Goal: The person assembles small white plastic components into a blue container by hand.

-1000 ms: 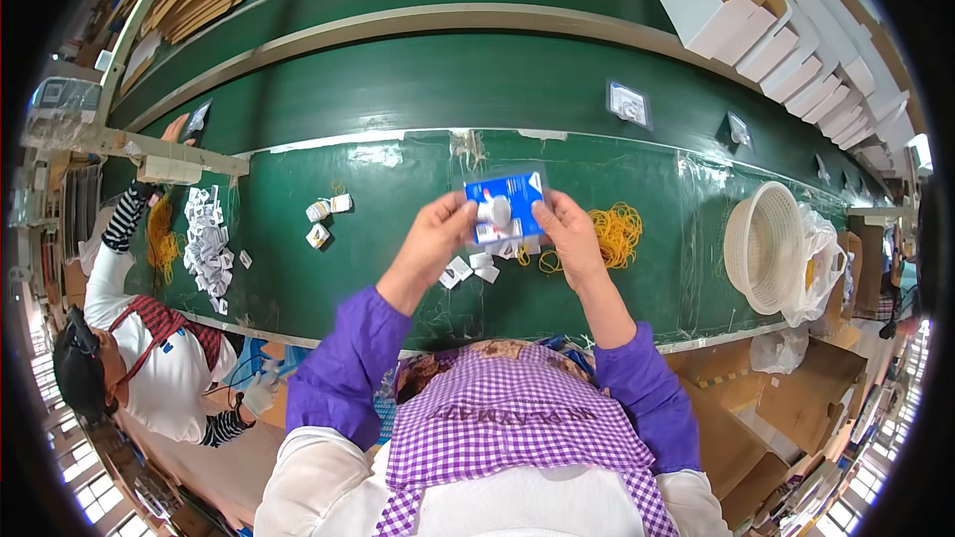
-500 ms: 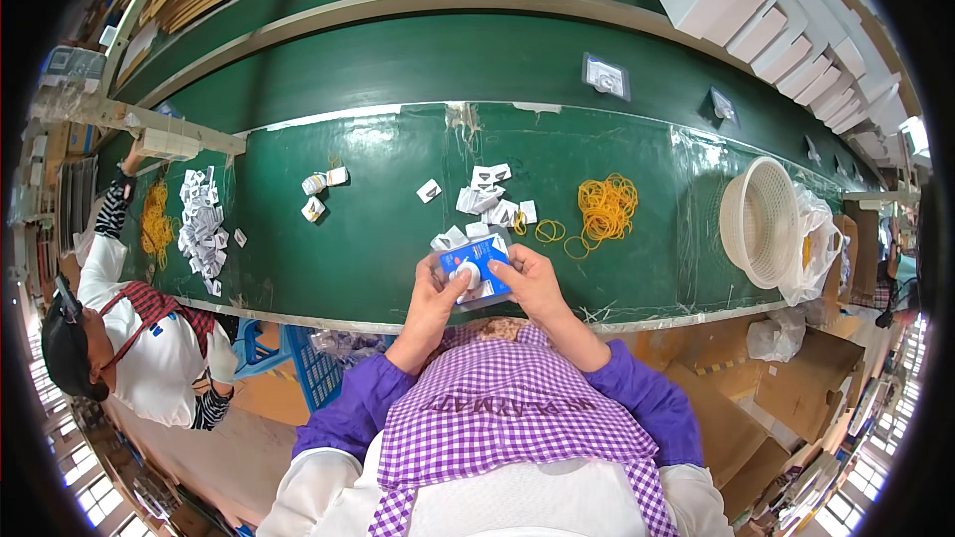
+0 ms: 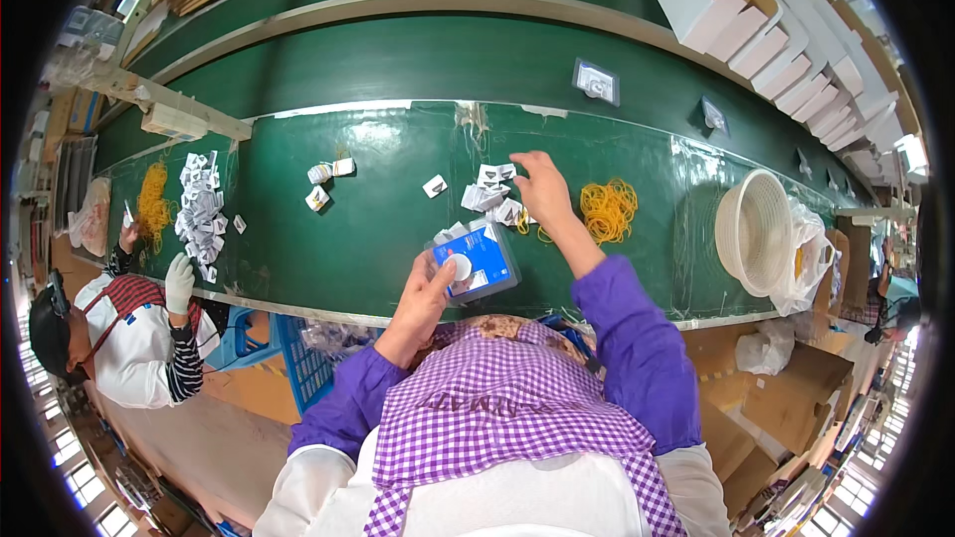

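The left hand (image 3: pixel 423 296) holds a blue card pack (image 3: pixel 485 255) with a round white thing (image 3: pixel 460 267) on it, close to the near edge of the green surface (image 3: pixel 388 229). The right hand (image 3: pixel 542 189) is by the little white papers (image 3: pixel 485 197); its grip is a bit wide, and I see nothing in it. The work looks partway along: other packs (image 3: pixel 597 83) lie on the far green strip (image 3: pixel 418 55), but this one isn't there yet. Many papers are left, and yellow bands (image 3: pixel 607 211) lie to their right.
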A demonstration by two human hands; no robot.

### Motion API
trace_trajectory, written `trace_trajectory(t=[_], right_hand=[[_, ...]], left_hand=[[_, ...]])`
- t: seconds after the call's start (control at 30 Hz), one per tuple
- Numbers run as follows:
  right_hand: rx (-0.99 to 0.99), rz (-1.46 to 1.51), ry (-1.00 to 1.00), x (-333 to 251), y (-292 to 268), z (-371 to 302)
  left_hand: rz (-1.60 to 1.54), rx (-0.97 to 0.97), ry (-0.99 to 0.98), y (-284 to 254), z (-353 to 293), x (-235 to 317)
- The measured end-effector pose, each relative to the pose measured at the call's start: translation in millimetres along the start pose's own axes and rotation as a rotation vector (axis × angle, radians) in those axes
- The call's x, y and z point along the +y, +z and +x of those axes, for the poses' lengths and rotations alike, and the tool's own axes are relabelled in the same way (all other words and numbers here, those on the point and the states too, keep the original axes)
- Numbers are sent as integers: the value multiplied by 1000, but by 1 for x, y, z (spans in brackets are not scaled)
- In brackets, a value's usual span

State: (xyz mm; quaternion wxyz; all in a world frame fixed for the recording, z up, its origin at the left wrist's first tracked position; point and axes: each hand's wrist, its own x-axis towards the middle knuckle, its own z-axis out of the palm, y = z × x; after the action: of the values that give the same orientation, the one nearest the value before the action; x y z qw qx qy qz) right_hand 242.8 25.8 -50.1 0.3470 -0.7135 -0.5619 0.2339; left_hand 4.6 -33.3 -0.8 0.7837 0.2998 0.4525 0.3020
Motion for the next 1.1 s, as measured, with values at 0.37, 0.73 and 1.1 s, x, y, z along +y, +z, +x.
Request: trace_trajectory(t=[0.37, 0.73, 1.1], right_hand=[[-136, 202, 172, -2, -29, -3], [-267, 802, 501, -76, -90, -63], [-146, 465, 176, -68, -68, -93]], left_hand=[[-218, -44, 19, 3, -2, 17], [-104, -85, 48, 30, 8, 29], [-139, -228, -79, 40, 4, 23]])
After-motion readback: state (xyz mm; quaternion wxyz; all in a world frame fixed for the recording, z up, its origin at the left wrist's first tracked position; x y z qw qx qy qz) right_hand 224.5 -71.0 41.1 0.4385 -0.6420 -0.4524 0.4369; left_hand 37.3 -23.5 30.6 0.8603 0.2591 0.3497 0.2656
